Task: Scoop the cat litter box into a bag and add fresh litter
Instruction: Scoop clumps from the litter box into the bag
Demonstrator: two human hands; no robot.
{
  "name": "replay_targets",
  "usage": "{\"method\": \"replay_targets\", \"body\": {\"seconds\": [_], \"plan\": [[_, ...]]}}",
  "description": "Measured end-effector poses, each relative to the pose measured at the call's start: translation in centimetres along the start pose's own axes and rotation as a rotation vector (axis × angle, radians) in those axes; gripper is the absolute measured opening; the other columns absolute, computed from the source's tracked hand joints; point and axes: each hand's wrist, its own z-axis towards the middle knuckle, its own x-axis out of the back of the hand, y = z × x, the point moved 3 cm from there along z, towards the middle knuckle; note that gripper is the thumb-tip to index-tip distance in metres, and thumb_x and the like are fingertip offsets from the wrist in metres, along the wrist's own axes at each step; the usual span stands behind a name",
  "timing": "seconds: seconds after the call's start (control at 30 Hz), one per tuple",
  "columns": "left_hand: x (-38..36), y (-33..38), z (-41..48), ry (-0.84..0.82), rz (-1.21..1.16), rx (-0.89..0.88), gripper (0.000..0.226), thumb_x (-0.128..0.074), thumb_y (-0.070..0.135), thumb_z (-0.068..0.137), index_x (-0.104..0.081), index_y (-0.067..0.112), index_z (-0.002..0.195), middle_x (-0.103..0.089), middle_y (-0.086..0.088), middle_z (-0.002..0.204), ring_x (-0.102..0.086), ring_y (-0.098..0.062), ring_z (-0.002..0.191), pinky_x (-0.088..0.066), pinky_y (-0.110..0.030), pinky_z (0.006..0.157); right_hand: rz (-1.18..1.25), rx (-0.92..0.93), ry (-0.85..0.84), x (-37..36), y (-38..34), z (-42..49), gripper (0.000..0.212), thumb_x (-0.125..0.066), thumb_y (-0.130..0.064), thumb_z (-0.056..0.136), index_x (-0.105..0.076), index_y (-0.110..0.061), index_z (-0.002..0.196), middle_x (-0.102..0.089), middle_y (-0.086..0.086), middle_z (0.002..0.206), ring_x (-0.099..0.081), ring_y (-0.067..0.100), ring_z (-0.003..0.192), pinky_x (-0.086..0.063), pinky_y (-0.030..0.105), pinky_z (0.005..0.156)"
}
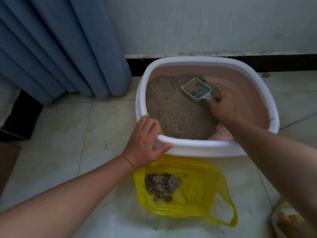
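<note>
— What's on the pale tiled floor (56,127)?
— The white litter box (197,145), centre frame, its litter (175,107) heaped to the left. Below it lies a yellow bag (197,189) holding grey clumps (162,185).
— And the scoop (197,88)?
— In the box, mouth pointing upper left, handle lower right. My right hand (223,109) has its grip clamped on the handle, mostly hiding it. My left hand (145,141) curls over the near rim.

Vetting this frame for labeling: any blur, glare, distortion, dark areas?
Head view: dim, flat light, corners darkened; wide-angle lean in the curtain; pale sheen on the floor below the bag; box, scoop, left hand and right hand fairly sharp.
</note>
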Motion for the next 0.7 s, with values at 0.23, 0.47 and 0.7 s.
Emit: {"method": "replay_targets", "body": {"seconds": [0.23, 0.47, 0.7], "plan": [[0.2, 0.2, 0.0, -0.015, 0.009, 0.007, 0.041, -0.068, 0.045, 0.089, -0.054, 0.006, 0.086, -0.05, -0.009, 0.093, -0.049, -0.025, 0.09, -0.036, -0.049, 0.111, 0.063, 0.045, -0.025, 0.1, -0.2, -0.7, 0.032, -0.055, -0.045, 0.096, -0.068, -0.023, 0.116, -0.069, 0.002, 0.082, -0.064, 0.021, 0.07, -0.057, 0.044, 0.066], [0.8, 0.6, 0.1, -0.036, 0.012, -0.006, 0.04, -0.069, 0.045, 0.09, -0.051, 0.009, 0.085, -0.048, -0.006, 0.092, -0.043, -0.022, 0.089, -0.041, -0.041, 0.098, 0.048, 0.144, -0.029, 2.2, -0.5, -3.7, 0.016, -0.059, -0.037, 0.096, -0.068, -0.027, 0.104, -0.067, -0.002, 0.075, -0.062, 0.02, 0.062, -0.055, 0.039, 0.056], [2.4, 1.7, 0.2, -0.16, 0.013, 0.082, 0.036, -0.063, 0.05, 0.091, -0.051, 0.016, 0.093, -0.047, 0.001, 0.1, -0.044, -0.017, 0.095, -0.045, -0.033, 0.084, -0.021, 0.27, 0.006, 4.1, 0.0, -8.6, 0.017, -0.061, -0.035, 0.095, -0.072, -0.022, 0.097, -0.066, -0.001, 0.071, -0.061, 0.019, 0.062, -0.043, 0.031, 0.055]]}}
